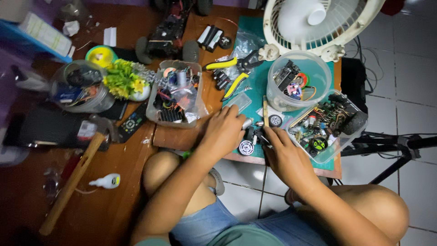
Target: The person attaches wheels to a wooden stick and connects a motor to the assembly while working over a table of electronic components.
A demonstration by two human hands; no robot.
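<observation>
Glossy dark-brown wood on the surface (114,182); matt green rubbery cutting mat (259,82). Clear, shiny plastic in the round tub (277,98) and rectangular container (339,146). Pale raw wood on the hammer handle (68,187). Yellow plastic sleeves on the pliers (234,73). Cream plastic fan grille (318,23). Smooth glazed floor tiles (405,91).

A brown wooden table (118,182) holds a green cutting mat (255,86) on the right, a wooden-handled hammer (75,175) and small white glue bottle (107,181) near left, and yellow-handled pliers (232,73) far back.
</observation>
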